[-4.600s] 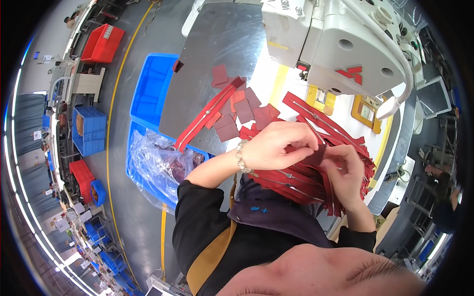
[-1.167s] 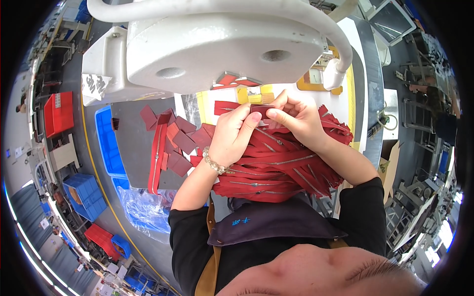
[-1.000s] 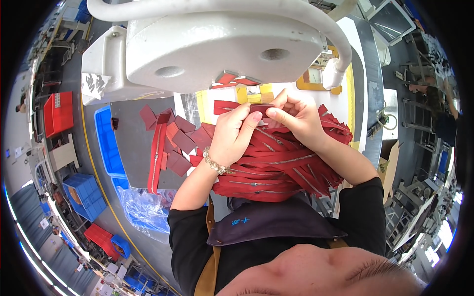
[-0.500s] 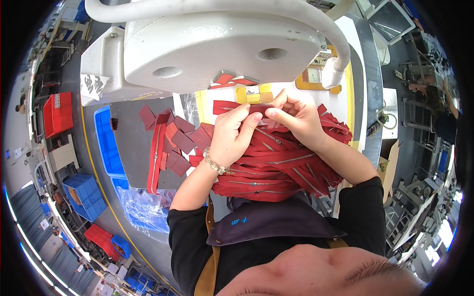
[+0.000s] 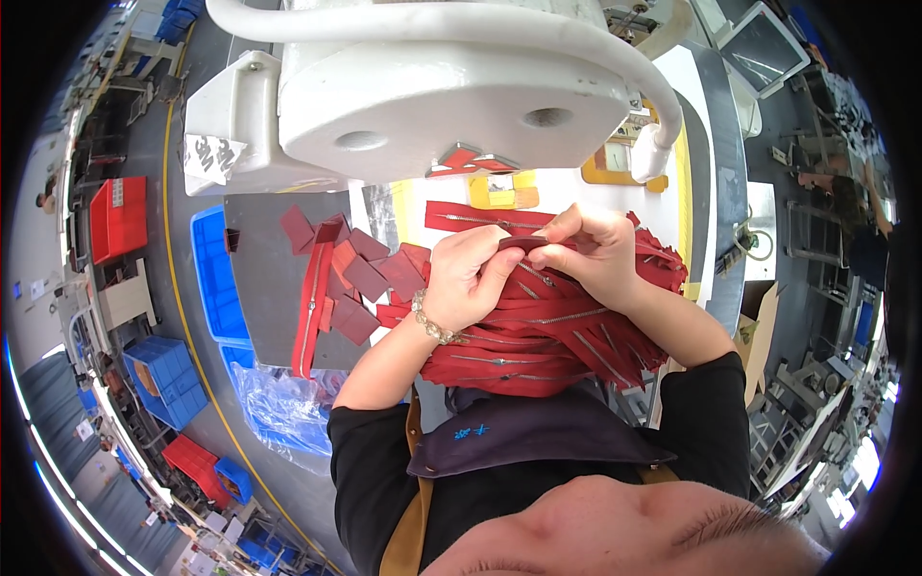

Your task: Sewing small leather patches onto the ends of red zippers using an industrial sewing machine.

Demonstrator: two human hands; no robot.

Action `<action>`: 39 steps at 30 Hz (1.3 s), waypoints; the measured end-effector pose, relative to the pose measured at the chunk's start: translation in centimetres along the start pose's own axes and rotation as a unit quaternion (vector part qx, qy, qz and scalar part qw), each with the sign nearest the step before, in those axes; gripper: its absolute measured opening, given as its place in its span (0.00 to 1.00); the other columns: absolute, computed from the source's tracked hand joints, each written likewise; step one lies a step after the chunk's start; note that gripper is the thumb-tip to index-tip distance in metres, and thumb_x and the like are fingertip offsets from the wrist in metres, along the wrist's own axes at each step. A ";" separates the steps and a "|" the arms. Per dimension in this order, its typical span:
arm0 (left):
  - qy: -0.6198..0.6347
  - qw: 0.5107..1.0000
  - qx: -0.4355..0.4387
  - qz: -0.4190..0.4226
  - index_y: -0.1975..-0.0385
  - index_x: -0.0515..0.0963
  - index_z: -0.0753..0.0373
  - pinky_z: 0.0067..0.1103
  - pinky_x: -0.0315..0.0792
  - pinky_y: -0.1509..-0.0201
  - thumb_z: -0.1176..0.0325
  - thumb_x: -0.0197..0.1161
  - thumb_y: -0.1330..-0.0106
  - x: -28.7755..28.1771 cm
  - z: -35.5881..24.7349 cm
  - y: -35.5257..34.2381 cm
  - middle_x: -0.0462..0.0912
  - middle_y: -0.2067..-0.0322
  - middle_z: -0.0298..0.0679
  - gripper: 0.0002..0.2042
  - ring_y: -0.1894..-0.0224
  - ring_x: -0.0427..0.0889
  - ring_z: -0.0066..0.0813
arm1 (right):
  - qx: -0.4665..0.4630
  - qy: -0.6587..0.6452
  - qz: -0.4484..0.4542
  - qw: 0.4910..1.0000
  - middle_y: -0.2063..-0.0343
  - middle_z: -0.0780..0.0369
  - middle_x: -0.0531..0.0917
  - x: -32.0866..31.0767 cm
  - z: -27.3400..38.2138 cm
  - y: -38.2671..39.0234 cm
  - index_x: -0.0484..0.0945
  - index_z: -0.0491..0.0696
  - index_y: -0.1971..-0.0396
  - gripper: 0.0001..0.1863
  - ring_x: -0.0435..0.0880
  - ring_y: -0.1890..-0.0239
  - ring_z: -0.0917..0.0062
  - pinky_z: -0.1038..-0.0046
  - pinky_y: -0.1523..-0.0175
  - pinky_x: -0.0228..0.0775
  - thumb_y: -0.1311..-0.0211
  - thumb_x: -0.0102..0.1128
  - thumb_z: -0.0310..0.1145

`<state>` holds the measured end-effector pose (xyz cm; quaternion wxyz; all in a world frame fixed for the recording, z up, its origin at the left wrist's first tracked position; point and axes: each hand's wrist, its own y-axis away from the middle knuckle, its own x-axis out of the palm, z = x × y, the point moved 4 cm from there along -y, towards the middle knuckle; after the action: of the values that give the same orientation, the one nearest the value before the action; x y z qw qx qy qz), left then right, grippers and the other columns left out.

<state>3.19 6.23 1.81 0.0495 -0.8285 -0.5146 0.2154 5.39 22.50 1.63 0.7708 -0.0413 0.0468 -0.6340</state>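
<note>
Between my two hands is a small dark red leather piece (image 5: 522,244), pinched at both ends and held edge-on. My left hand (image 5: 471,274), with a bracelet at its wrist, grips the left end. My right hand (image 5: 594,252) has thumb and forefinger closed on the right end. Beneath and in front of my hands lies a big heap of red zippers (image 5: 538,336) with metal teeth. One red zipper (image 5: 471,217) lies straight across the white work surface just beyond my fingers. Left of my left hand are several dark red leather patches (image 5: 365,278), scattered and overlapping.
A large white sewing machine head (image 5: 451,106) overhangs the far side. A single zipper (image 5: 310,312) lies at the left of the grey table (image 5: 269,288). Blue bins (image 5: 216,278) and clear plastic wrap (image 5: 279,403) are beside the left edge; a cardboard box (image 5: 759,326) stands right.
Both hands have come slightly nearer and lower, still pinching the leather piece, which now shows more edge-on. The whole view has shifted a little, so the machine and table appear further right and down.
</note>
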 end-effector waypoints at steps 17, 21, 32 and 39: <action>0.009 0.996 0.079 0.035 0.68 0.78 0.66 0.26 0.64 0.78 0.77 0.63 0.47 -0.3 -0.4 0.2 0.73 0.81 0.40 0.07 0.82 0.72 0.36 | -0.045 0.026 0.043 0.998 0.74 0.56 0.82 0.1 0.6 0.4 0.74 0.38 0.74 0.08 0.81 0.72 0.81 0.81 0.67 0.73 0.49 0.66 0.18; 0.004 0.996 0.083 0.027 0.69 0.77 0.67 0.25 0.64 0.79 0.76 0.63 0.46 -0.2 -0.5 0.1 0.73 0.82 0.40 0.06 0.82 0.71 0.36 | -0.049 0.019 0.036 0.998 0.74 0.57 0.82 0.2 0.7 0.2 0.74 0.38 0.74 0.07 0.81 0.73 0.81 0.81 0.67 0.73 0.48 0.64 0.17; 0.022 1.000 0.020 0.009 0.74 0.76 0.66 0.25 0.61 0.81 0.72 0.59 0.39 0.0 -0.1 0.2 0.68 0.85 0.40 0.05 0.85 0.68 0.34 | 0.030 -0.068 0.010 0.997 0.77 0.61 0.81 0.6 0.3 -0.1 0.74 0.39 0.74 0.05 0.80 0.74 0.84 0.82 0.69 0.74 0.41 0.60 0.22; 0.040 0.995 -0.063 0.070 0.79 0.70 0.66 0.25 0.61 0.80 0.70 0.59 0.37 -0.5 0.8 -0.1 0.67 0.86 0.41 0.10 0.84 0.68 0.34 | 0.120 -0.164 0.017 0.979 0.76 0.64 0.80 0.8 -0.6 -0.2 0.73 0.41 0.75 0.07 0.77 0.76 0.89 0.85 0.71 0.71 0.39 0.60 0.26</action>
<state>2.57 5.68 1.26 0.0022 -0.8721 -0.4652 0.1520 5.27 21.69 1.04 0.7778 -0.0508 -0.1557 -0.6067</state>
